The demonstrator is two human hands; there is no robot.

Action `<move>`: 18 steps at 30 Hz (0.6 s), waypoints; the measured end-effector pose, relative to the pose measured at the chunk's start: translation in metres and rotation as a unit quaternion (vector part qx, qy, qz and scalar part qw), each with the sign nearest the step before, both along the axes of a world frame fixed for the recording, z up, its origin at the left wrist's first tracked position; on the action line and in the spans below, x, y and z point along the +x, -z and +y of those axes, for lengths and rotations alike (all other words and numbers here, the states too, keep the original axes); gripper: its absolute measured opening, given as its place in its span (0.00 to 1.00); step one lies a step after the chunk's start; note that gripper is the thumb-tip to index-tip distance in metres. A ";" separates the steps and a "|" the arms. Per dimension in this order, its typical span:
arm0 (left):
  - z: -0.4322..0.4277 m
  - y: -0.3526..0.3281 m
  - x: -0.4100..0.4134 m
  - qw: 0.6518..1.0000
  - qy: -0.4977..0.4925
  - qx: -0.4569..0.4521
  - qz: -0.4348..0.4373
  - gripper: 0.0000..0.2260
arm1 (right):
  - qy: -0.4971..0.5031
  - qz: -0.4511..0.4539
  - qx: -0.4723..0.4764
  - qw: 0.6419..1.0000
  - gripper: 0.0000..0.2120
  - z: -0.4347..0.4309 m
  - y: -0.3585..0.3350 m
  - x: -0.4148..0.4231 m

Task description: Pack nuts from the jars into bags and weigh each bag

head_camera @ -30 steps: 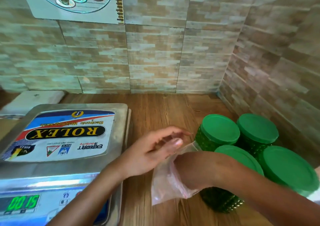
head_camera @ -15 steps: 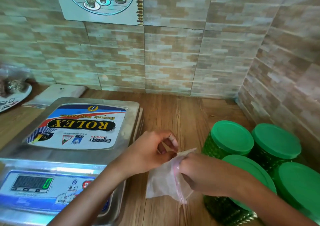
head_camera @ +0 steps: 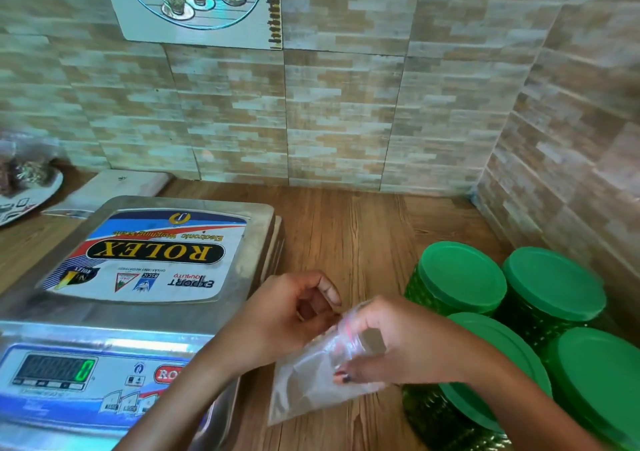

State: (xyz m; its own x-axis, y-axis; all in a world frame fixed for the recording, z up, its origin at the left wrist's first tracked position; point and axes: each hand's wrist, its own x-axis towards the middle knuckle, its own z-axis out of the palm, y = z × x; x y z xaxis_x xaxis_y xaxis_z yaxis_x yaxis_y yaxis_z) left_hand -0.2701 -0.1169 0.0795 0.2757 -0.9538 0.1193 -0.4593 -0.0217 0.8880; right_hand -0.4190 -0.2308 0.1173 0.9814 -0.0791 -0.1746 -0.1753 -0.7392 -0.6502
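Wood counter [head_camera: 363,236] (tiled walls [head_camera: 339,114] behind); left hand [head_camera: 287,315] and right hand [head_camera: 398,343] pinch the clear bag [head_camera: 304,381].

**Bag between scale and jars**

On the counter [head_camera: 346,229], the bag [head_camera: 311,381] sat centrally, pinched by the left hand [head_camera: 287,312] and the right hand [head_camera: 391,343]. The scale [head_camera: 138,277] stood at its nine o'clock and the four jars [head_camera: 460,277] clustered at three o'clock. The plate [head_camera: 27,194] lay at the scale's ten o'clock.

left hand [head_camera: 287,315] and right hand [head_camera: 401,343] pinch clear bag [head_camera: 304,381] between scale [head_camera: 104,312] and jars [head_camera: 460,277]
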 end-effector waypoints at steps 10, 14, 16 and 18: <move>-0.001 0.004 0.002 0.991 -0.074 -0.028 -0.104 0.12 | 0.061 -0.004 -0.058 0.996 0.12 -0.009 0.007 -0.002; -0.001 0.004 0.002 0.994 -0.053 0.002 -0.097 0.14 | 0.024 0.067 0.073 0.995 0.06 -0.011 0.002 0.004; 0.001 0.004 0.002 0.991 0.022 0.082 -0.101 0.30 | 0.014 0.090 0.060 0.994 0.08 -0.011 0.005 0.010; 0.002 0.007 -0.001 0.979 0.086 0.157 -0.098 0.50 | -0.008 0.112 0.050 0.992 0.08 -0.010 0.007 0.015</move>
